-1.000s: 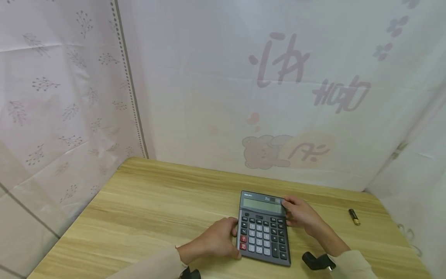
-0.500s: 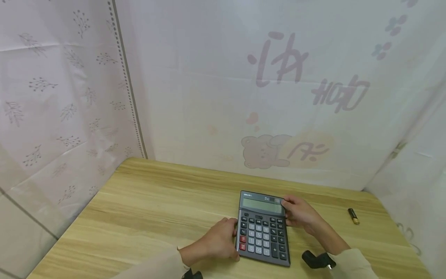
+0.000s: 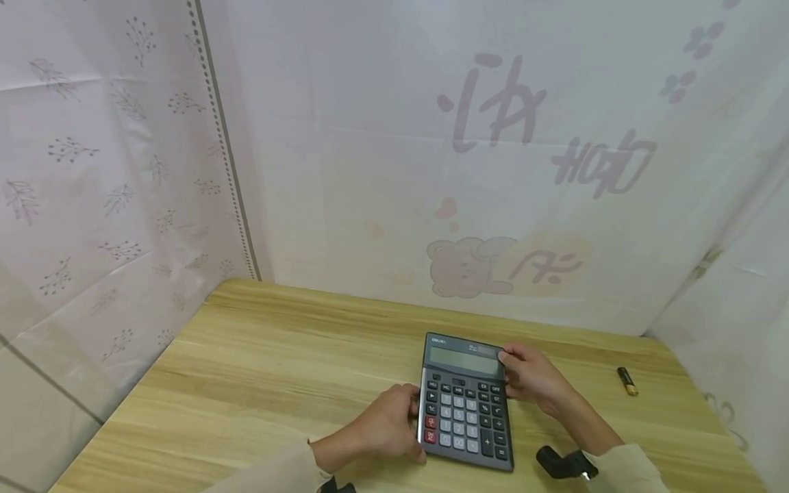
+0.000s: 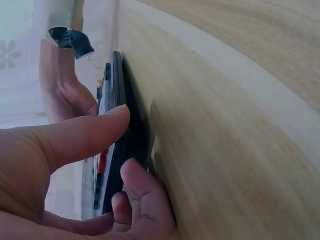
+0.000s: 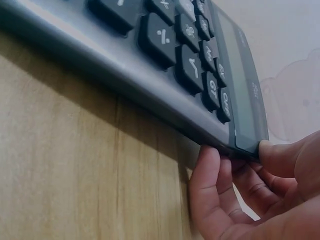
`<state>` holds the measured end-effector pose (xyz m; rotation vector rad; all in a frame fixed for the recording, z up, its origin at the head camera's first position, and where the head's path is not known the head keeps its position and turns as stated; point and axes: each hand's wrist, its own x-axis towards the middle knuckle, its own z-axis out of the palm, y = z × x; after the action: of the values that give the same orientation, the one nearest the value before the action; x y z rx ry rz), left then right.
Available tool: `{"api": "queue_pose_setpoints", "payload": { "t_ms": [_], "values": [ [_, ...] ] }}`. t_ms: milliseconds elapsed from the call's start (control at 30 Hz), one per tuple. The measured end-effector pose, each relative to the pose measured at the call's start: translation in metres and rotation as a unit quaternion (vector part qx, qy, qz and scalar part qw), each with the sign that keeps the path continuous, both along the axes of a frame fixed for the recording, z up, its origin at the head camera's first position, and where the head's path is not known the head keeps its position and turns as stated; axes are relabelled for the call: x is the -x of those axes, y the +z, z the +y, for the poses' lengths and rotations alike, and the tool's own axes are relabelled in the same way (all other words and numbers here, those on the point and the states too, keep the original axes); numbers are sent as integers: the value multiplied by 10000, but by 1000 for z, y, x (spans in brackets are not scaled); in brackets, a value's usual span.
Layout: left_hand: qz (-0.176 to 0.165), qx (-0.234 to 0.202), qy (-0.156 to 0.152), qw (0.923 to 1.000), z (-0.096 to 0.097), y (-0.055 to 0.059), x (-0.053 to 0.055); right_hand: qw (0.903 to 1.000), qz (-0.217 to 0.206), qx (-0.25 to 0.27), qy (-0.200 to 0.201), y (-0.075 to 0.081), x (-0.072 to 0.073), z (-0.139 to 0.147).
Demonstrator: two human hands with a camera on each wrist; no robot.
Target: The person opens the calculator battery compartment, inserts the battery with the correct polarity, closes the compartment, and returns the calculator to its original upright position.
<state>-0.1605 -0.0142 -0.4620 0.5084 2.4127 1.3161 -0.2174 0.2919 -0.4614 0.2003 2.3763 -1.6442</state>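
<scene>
A grey calculator with a wide display and red, white and black keys faces up between both hands. My left hand grips its left edge; in the left wrist view the thumb lies along the edge and the fingers curl under the dark underside. My right hand pinches the upper right corner beside the display, thumb on top and fingers beneath, as the right wrist view shows. A shadowed gap shows between the calculator's underside and the wooden table.
A black and gold battery lies on the table at the right. Pale printed curtains hang behind and at both sides of the table. A black strap-on camera mount sits at the right wrist.
The calculator's display end has risen slightly in the head view, so it tilts a little more. Both hands keep their hold on it, and the battery lies where it was.
</scene>
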Motion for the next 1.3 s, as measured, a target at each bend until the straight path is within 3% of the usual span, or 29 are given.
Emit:
{"api": "queue_pose_setpoints", "payload": {
  "t_ms": [300, 600, 1300],
  "values": [
    [-338, -637, -7, 9974, -5, -1, -2, 9998, 175, 94, -70, 2, -3, -1],
    [-1, -446, 28, 9990, -11, 4, -6, 9989, 445, 112, -58, 3, -6, -4],
    [261, -546, 97, 9981, -22, 21, -12, 9948, 889, 487, -26, 11, -7, -10]
  ]
}}
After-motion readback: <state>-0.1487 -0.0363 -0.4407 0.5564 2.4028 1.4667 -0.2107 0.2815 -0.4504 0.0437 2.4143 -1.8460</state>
